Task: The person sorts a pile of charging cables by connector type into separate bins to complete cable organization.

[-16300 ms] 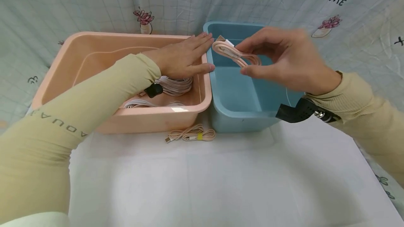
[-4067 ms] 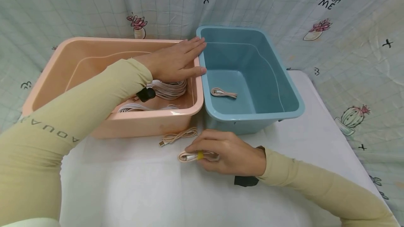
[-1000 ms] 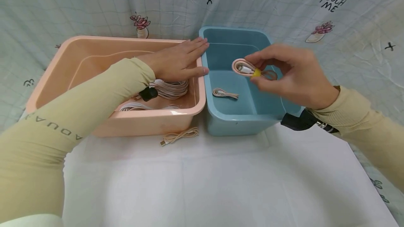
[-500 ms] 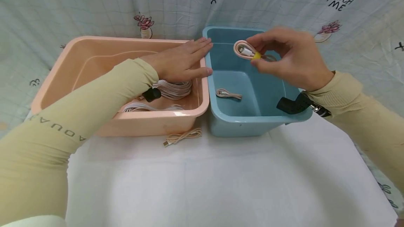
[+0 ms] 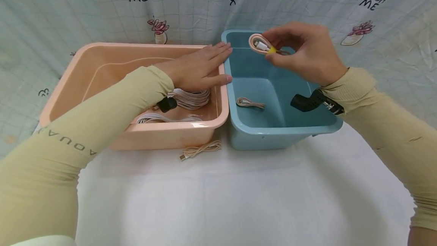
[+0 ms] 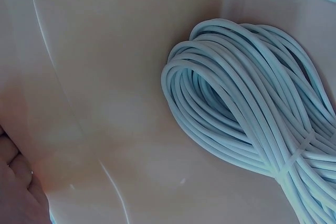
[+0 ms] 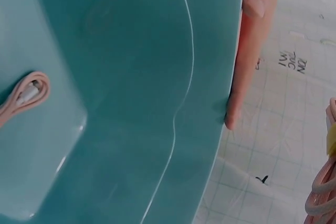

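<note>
My left hand (image 5: 201, 67) lies flat, fingers stretched, across the meeting rims of a peach bin (image 5: 164, 125) and a blue bin (image 5: 290, 129). Its fingers (image 7: 244, 77) show at the blue rim in the right wrist view. Above the blue bin's back part, my right hand (image 5: 304, 52) pinches a coiled pink USB cable (image 5: 257, 43) with a yellow tie; the thumb and fingers hide its far end. A similar coiled cable (image 5: 250, 103) lies on the blue bin's floor. Under my left wrist, a thick bundle of pale cable (image 6: 231, 98) sits in the peach bin.
A second bundle of pale cable (image 5: 164, 117) lies behind the peach bin's front wall. Another pink USB cable (image 5: 201, 149) rests on the white table cover (image 5: 218, 200), in front of the bins. A printed cloth (image 5: 194, 7) hangs behind them.
The cable that my right hand held earliest now lies in the blue bin. My right hand has since lifted the yellow-tied cable off the table and moved it toward the bin's back.
</note>
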A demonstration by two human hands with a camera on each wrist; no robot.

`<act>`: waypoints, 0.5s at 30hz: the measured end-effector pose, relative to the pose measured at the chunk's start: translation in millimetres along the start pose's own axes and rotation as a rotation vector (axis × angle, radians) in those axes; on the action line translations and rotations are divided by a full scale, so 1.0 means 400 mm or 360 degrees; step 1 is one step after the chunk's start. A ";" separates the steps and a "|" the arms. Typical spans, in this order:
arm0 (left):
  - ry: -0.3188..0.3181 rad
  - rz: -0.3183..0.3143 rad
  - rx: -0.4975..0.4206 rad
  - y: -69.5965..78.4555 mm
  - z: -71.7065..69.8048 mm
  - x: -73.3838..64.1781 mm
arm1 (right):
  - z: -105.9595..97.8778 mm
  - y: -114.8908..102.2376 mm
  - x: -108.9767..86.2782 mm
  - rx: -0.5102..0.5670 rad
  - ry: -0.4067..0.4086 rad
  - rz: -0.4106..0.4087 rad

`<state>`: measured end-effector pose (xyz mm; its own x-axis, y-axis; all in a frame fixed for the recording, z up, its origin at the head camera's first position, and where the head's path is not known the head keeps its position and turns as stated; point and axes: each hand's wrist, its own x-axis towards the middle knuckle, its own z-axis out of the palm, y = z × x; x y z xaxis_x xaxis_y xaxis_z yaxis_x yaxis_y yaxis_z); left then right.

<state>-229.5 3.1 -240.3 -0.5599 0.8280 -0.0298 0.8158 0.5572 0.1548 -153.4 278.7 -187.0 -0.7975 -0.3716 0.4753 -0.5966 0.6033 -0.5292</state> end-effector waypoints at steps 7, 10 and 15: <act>-0.0008 -0.0014 -0.0007 0.003 0.000 0.006 | 0.018 0.025 0.022 0.0053 0.0023 0.0053; -0.0011 -0.0015 -0.0011 0.002 0.000 0.005 | 0.030 0.037 0.031 0.0076 0.0024 0.0064; -0.0013 -0.0008 -0.0012 -0.002 -0.001 0.004 | 0.048 0.054 0.036 0.0109 -0.0010 0.0077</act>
<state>-231.0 3.9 -240.2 -0.5630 0.8256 -0.0390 0.8117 0.5611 0.1620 -179.5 272.8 -204.8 -0.8260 -0.3479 0.4436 -0.5619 0.5710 -0.5985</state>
